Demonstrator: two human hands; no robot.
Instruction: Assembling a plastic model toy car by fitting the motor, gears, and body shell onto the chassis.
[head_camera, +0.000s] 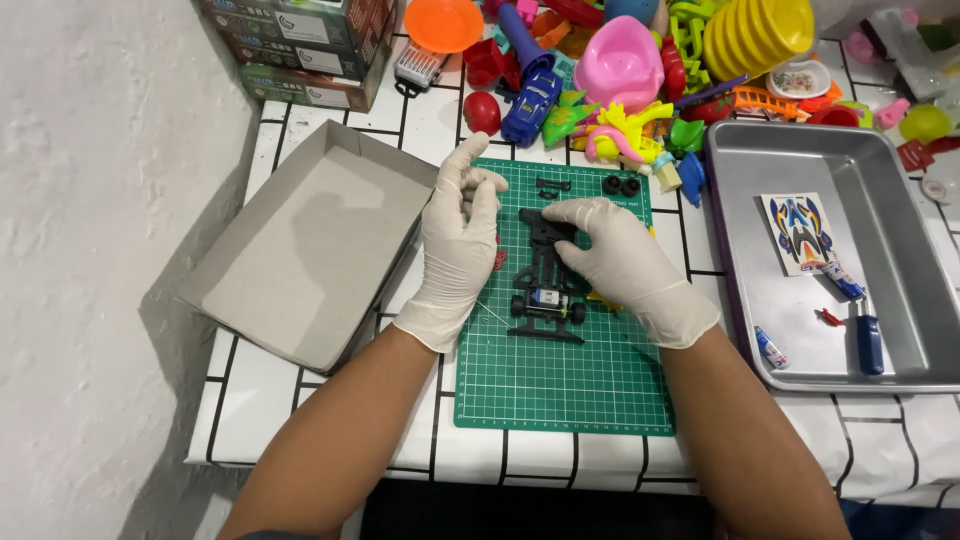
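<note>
- Nearest the front edge of the worktop (330, 440) is just bare green cutting mat (560, 390). It lies flat on the tiled top and gives a grippy base for tiny parts.
- Mid-mat sits the little black toy car chassis (545, 295), nose pointing away, with a small motor and wheels at its near end. It looks like thin moulded plastic, so I'd guess it's very light, fairly stiff but snappable at the skinny rails. Best held by the side rails or the wide far plate, not by the wheels or the motor bit.
- The right hand (625, 265), in a white glove, rests its grip on the far end of the chassis, fingers curled down over it and pinning it to the mat. Gloves could make the smooth plastic a bit slippery.
- The left hand (460, 245), also gloved, hovers just left of the chassis with fingertips pinched together near the top. Can't tell if there's a tiny piece in that pinch. A small red part (499, 260) peeks out beside it.
- Left of the mat, an open grey cardboard box lid (300, 250) hangs over the worktop's left edge.
- Right side: a metal tray (900, 250) with a sticker sheet (800, 232) and a blue screwdriver (869, 343).
- Near the mat's far edge lie two spare black tyres (621, 185) and a small black clip (553, 185).
- Along the far edge there's a heap of bright plastic toys (620, 70).
</note>
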